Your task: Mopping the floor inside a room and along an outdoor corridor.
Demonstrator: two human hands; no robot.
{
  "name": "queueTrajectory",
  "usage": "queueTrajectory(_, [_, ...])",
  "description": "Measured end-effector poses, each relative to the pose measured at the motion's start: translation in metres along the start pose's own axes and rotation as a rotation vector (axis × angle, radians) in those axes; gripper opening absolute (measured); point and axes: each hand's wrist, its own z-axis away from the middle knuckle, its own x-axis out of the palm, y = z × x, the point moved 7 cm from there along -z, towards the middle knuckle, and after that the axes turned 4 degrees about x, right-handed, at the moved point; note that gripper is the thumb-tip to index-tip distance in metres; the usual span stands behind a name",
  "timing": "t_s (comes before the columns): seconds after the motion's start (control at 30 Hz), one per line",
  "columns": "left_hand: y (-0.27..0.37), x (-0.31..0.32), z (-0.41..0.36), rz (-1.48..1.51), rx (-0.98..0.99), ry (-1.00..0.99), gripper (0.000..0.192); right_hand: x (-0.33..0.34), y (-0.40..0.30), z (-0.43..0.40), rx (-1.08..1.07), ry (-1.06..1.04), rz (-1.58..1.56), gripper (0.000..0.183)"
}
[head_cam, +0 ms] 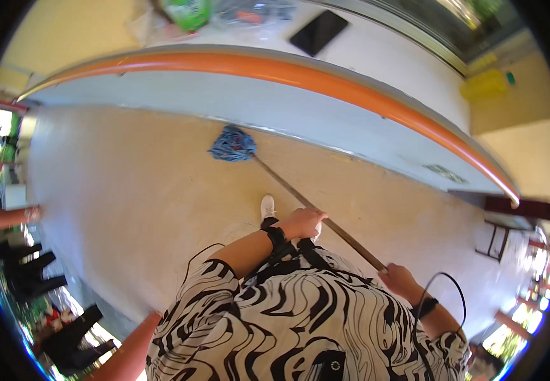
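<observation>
A wooden-handled mop crosses in front of me, its blue cloth-strip head resting on the tan floor close to the foot of the counter wall. My left hand is closed around the middle of the mop handle, and a black strap circles that wrist. Farther up, my right hand grips the handle near its top end, which is partly covered by the fingers. One white shoe shows beyond my left forearm; the other is mostly hidden behind my left hand.
An orange rail runs along the counter's front edge. On the white counter lie a black phone, a green packet and clear plastic. Reddish posts stand at left. A dark-framed stool or table stands right.
</observation>
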Motion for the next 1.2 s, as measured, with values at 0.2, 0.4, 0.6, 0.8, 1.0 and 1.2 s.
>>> queueTrajectory(0.2, [0.005,-0.014,-0.018,-0.081,0.162,0.003,0.056,-0.044,-0.063,0.009,0.05,-0.045,0.045,0.036])
queueTrajectory(0.4, [-0.016,0.002,-0.024,-0.158,0.162,-0.167,0.045,-0.057,-0.084,0.026,0.069,0.018,-0.13,0.023])
queueTrajectory(0.6, [-0.02,0.052,-0.041,-0.277,0.146,-0.324,0.028,-0.004,-0.052,0.03,-0.012,0.082,-0.234,0.021])
queueTrajectory(0.8, [-0.01,0.104,-0.061,-0.457,0.025,-0.331,0.019,0.01,-0.005,0.032,-0.231,0.166,-0.243,0.028])
queueTrajectory(1.0, [0.036,0.161,-0.076,-0.464,-0.032,-0.335,0.01,0.039,0.075,0.078,-0.186,0.163,-0.25,0.038])
queueTrajectory(1.2, [0.176,0.272,-0.153,-0.309,0.248,-0.532,0.014,0.045,0.202,0.159,0.138,0.15,-0.188,0.041])
